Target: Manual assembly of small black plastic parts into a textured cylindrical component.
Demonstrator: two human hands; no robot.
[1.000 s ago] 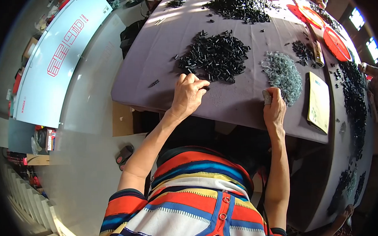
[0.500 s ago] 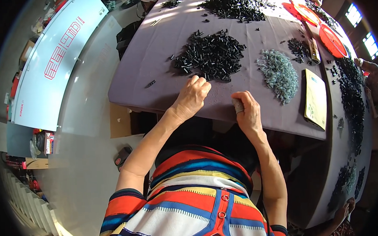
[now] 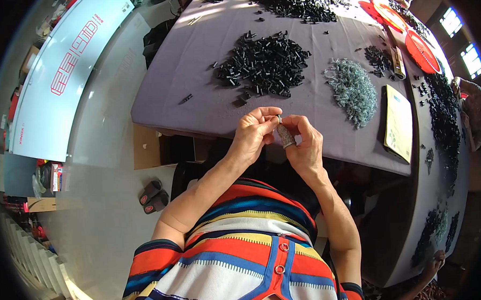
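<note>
Small black piece (image 3: 280, 117), barely visible, is at the fingertips of two bare hands, just over the near edge of a cloth-covered counter (image 3: 206, 109). The left hand (image 3: 252, 134) pinches it between thumb and forefinger. The right hand (image 3: 306, 142), wearing a speckled pale finger cover (image 3: 285, 135), has its fingers drawn together against the same spot; whether it grips something tiny too is hidden. The hands meet in front of the body, probably so that such a small part can be steadied and seen, and the cover likely protects the finger.

Just beyond, a few loose dark bits (image 3: 242, 99) lie between the hands and a heap of short black tubes (image 3: 263, 66). To its right is a mound of clear greyish pieces (image 3: 352, 94); each pile sits ahead of one hand, presumably for easy reach. Right of the mound, a yellowish booklet (image 3: 396, 124) takes up the counter's corner, perhaps crowding that side.

Farther back are a smaller black cluster (image 3: 379, 62), a larger black heap (image 3: 304, 6) and red trays (image 3: 423, 52). Along the right, a second table holds more black parts (image 3: 444, 125), with another person's hand (image 3: 438, 259) beside it.
</note>
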